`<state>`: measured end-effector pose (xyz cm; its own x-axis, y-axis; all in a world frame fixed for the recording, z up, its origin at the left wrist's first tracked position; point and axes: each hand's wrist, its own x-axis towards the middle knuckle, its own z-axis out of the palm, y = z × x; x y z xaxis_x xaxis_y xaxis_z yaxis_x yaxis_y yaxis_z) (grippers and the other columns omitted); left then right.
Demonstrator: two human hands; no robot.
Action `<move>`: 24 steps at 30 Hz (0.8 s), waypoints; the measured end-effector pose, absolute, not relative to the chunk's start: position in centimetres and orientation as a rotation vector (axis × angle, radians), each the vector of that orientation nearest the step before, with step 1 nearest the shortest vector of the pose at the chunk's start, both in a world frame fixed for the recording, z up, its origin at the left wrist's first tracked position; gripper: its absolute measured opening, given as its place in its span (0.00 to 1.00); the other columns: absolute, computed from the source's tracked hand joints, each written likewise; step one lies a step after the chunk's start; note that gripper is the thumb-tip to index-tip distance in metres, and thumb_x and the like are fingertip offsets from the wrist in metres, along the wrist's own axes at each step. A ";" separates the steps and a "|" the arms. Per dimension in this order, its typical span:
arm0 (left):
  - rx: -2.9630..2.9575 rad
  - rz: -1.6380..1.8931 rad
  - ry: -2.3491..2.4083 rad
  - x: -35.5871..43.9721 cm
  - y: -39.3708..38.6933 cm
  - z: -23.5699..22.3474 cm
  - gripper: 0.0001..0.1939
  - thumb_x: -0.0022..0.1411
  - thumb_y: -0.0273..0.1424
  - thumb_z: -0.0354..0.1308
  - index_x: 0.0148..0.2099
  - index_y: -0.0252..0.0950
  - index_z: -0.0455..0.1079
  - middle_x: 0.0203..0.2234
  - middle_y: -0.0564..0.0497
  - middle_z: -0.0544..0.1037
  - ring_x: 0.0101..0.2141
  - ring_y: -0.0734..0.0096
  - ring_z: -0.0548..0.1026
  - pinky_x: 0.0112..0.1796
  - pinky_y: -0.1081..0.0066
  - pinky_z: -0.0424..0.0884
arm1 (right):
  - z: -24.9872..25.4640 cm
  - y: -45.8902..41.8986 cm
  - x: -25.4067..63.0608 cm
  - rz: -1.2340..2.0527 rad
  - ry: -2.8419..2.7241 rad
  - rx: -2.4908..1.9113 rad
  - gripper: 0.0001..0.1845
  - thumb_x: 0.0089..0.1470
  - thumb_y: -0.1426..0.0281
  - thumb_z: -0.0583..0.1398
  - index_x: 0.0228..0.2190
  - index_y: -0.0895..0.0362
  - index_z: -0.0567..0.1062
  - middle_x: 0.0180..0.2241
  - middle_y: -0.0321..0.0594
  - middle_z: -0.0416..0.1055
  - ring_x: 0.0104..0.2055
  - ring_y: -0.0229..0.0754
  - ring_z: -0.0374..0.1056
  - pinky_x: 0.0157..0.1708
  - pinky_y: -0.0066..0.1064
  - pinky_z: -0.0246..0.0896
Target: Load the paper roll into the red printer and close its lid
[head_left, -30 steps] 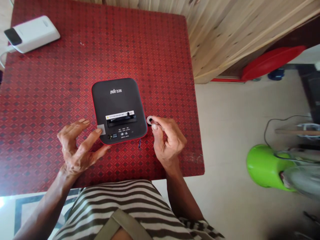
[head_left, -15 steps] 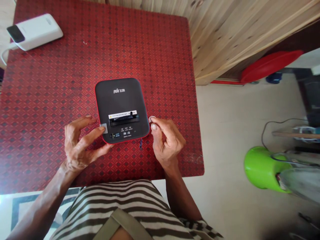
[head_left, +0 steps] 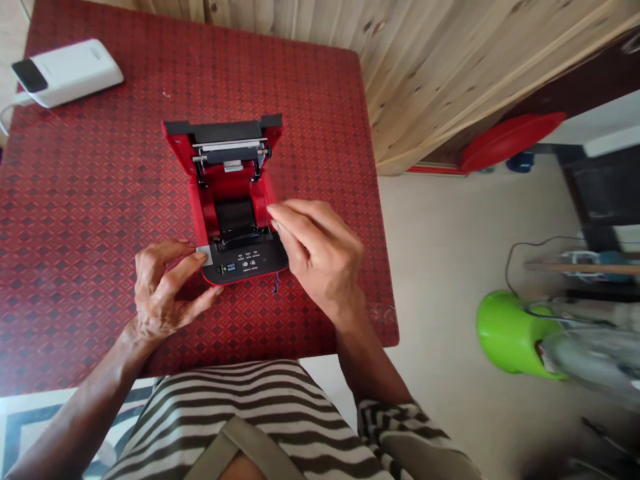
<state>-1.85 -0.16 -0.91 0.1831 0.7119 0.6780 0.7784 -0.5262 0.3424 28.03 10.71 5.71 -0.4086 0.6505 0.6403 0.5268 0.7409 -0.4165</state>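
Note:
A black and red label printer point(head_left: 255, 259) stands on the table, its lid point(head_left: 227, 129) raised and tilted back. Its red inside shows a dark roll bay point(head_left: 235, 213). My left hand point(head_left: 165, 287) holds the printer's near left corner, index fingertip on the grey latch button point(head_left: 204, 256) and thumb at the front edge. Over the bay's right side, my right hand point(head_left: 320, 257) is closed with thumb and forefinger pinched. What is between those fingertips, if anything, is too small or hidden to make out.
A white power bank point(head_left: 75, 72) with a cable lies at the far left of the red patterned table point(head_left: 130, 160). Wooden panelling point(head_left: 410, 73) rises behind. On the floor to the right is a green bucket point(head_left: 505, 333); a red round object point(head_left: 515, 140) is farther back.
The printer's lid has swung up from closed to open. My right hand has moved up and left from the printer's side to over its inside. My left hand stays at the latch button.

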 end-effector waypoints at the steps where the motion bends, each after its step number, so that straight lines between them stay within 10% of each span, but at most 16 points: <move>1: -2.360 -1.276 -1.492 -1.9 -0.3 -1.0 0.32 0.82 0.46 0.80 0.80 0.50 0.78 0.58 0.42 0.90 0.57 0.47 0.91 0.58 0.48 0.88 | 6.4 11.6 27.4 0.199 -2.206 -0.899 0.19 0.88 0.77 0.63 0.61 0.48 0.93 0.56 0.41 0.95 0.56 0.46 0.92 0.60 0.40 0.91; 6: -2.361 -1.271 -1.509 -1.9 -0.7 -1.4 0.37 0.82 0.45 0.80 0.85 0.55 0.73 0.61 0.41 0.89 0.56 0.47 0.91 0.55 0.49 0.90 | 10.7 15.4 22.4 0.400 -2.826 -1.163 0.20 0.89 0.76 0.60 0.57 0.52 0.94 0.58 0.45 0.94 0.51 0.49 0.92 0.47 0.36 0.83; 17: -2.326 -1.193 -1.541 -1.5 -0.9 -1.9 0.44 0.84 0.45 0.79 0.92 0.56 0.68 0.73 0.36 0.83 0.65 0.44 0.88 0.61 0.50 0.88 | 13.0 16.0 19.0 0.380 -3.186 -1.147 0.29 0.84 0.83 0.55 0.71 0.58 0.88 0.77 0.59 0.83 0.69 0.61 0.86 0.68 0.50 0.78; 24: -2.326 -1.291 -1.586 -1.2 -0.9 -2.1 0.46 0.80 0.44 0.84 0.91 0.59 0.71 0.73 0.38 0.84 0.65 0.44 0.89 0.62 0.49 0.89 | 13.2 16.0 19.5 0.457 -3.099 -1.255 0.29 0.82 0.81 0.59 0.74 0.54 0.85 0.68 0.53 0.90 0.60 0.57 0.89 0.56 0.43 0.80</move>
